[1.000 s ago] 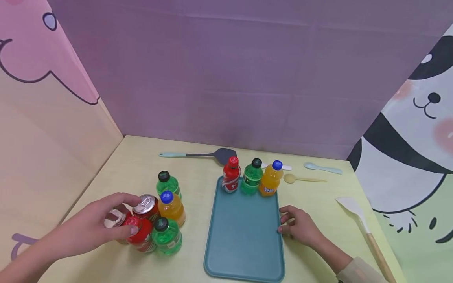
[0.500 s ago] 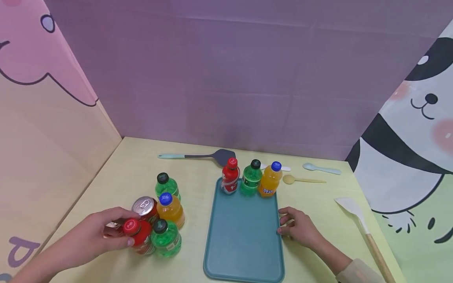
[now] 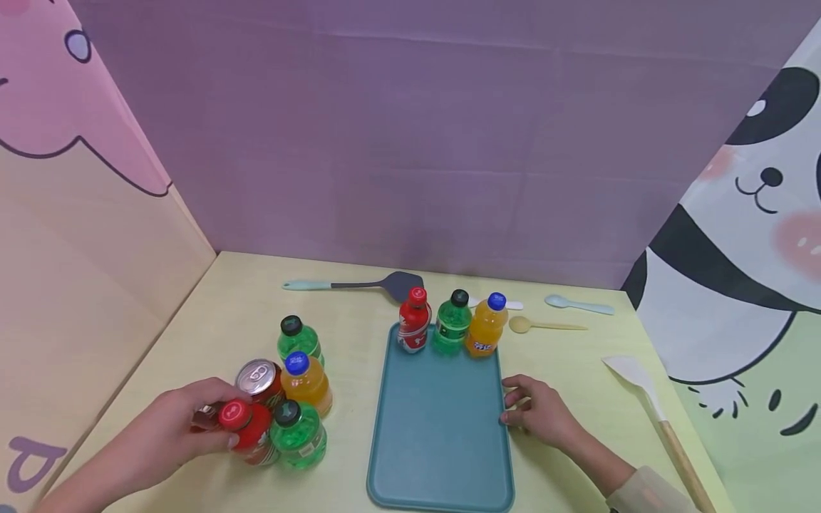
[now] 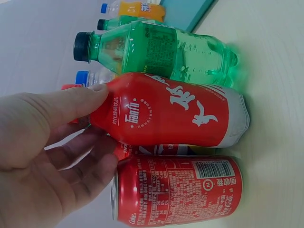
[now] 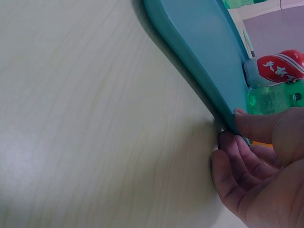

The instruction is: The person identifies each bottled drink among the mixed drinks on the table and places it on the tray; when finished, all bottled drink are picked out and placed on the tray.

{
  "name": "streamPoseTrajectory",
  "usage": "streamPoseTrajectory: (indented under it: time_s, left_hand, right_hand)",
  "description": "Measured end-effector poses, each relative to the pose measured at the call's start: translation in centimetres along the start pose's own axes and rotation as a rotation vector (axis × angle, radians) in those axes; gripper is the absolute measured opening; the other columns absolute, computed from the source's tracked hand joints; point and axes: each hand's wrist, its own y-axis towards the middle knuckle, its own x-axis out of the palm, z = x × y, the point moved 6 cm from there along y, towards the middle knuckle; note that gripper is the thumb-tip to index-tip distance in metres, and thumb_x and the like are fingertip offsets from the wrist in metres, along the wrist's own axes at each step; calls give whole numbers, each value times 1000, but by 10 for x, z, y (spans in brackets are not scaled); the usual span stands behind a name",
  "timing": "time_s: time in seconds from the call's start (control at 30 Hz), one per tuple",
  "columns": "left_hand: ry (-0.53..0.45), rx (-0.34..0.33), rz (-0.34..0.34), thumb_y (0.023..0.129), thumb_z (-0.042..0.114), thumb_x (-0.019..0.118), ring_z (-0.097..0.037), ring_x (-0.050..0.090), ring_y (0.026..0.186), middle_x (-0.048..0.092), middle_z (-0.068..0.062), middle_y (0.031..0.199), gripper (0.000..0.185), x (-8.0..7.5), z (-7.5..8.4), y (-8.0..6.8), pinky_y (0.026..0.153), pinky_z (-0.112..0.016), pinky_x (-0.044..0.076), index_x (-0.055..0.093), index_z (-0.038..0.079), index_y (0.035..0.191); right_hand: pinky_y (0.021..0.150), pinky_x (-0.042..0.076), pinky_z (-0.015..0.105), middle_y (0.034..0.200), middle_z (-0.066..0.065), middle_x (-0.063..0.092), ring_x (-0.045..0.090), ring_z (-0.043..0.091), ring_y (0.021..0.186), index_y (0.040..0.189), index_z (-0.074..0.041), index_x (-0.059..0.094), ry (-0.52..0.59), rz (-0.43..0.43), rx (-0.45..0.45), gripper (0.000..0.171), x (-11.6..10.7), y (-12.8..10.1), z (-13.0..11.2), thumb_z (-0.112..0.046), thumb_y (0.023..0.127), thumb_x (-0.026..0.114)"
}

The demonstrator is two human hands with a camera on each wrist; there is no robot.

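Note:
My left hand (image 3: pixel 186 420) pinches a red-capped soda bottle (image 4: pixel 166 109) near its neck, the thumb on its shoulder and the fingers curled behind. It stands upright in a cluster at the left. A green bottle (image 3: pixel 300 442) is close on its right, and an orange-drink bottle (image 3: pixel 308 388) and another green bottle (image 3: pixel 300 342) stand farther back. Red cola cans (image 4: pixel 178 190) are beside and behind it, one largely hidden by the hand. My right hand (image 3: pixel 541 413) holds the right edge of a teal tray (image 3: pixel 442 427), thumb over the rim (image 5: pixel 228 114).
Along the tray's far end stand a red bottle (image 3: pixel 413 324), a green bottle (image 3: pixel 451 328) and an orange-drink bottle (image 3: pixel 485 331). Behind lie a dark spatula (image 3: pixel 400 285), a yellow spoon (image 3: pixel 522 325) and a blue spoon (image 3: pixel 577 305). A white wooden-handled spatula (image 3: pixel 641 377) lies far right.
My left hand has come down and inward from above the cans onto the red bottle's neck. The right hand stays at the tray edge. The head view has shifted slightly.

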Motion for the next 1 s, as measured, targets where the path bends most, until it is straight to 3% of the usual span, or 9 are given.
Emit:
streamPoseTrajectory:
  time_s: [0.2, 0.33, 0.63, 1.0]
  left_hand:
    - [71, 39, 78, 78, 29, 90, -2, 62, 93, 68, 11, 109, 39, 0, 1, -3, 72, -22, 59, 71, 29, 113]
    - [85, 55, 139, 76, 26, 92, -2, 61, 95, 68, 13, 110, 41, 0, 3, -6, 73, -21, 59, 70, 34, 110]
    - [21, 39, 128, 80, 29, 89, -2, 67, 96, 73, 8, 112, 45, -5, 5, -10, 69, -24, 60, 69, 29, 120]
    - [-74, 131, 110, 86, 10, 82, -5, 69, 103, 71, 2, 124, 42, -31, 26, -12, 72, -27, 62, 65, 20, 123]
  right_hand:
    - [59, 56, 33, 94, 6, 67, 65, 19, 79, 132, 1, 60, 7, -9, 6, 57, 1, -3, -2, -4, 81, 85]
    - [58, 56, 33, 95, 6, 67, 65, 19, 79, 132, 2, 59, 6, -12, -6, 58, 1, -3, -2, -4, 80, 85]
    - [59, 57, 33, 95, 6, 67, 65, 19, 79, 132, -1, 60, 6, 0, 26, 57, 0, 1, 3, -3, 81, 85]
    - [60, 57, 34, 95, 6, 67, 65, 20, 80, 132, -1, 60, 15, 3, 36, 56, 0, 1, 2, -3, 81, 85]
